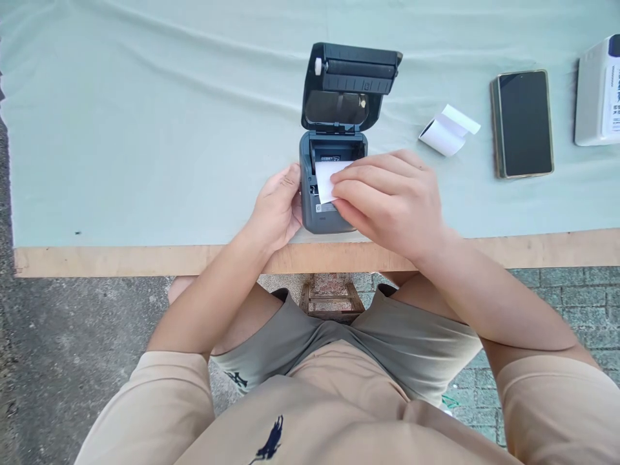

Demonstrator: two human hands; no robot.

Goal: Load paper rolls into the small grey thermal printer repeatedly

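A dark grey portable thermal printer [310, 219] rests near the table's front edge, its lid [356, 77] swung up and back, with a black roller along the lid's edge. My left hand [278, 206] is closed on the printer's left side, thumb along the upper edge. In my right hand [392, 194] the fingers pinch a piece of white paper [325, 182] over the printer's open compartment. The paper's right part is hidden behind my fingers, so I cannot tell whether a roll is attached to it.
Right of the printer lies a small roll of white paper [444, 132] with a loose end. Beyond it are a smartphone [526, 123] and a white box [593, 97] at the right edge. A pale green cloth [145, 142] covers the table, leaving a wooden front edge [121, 259].
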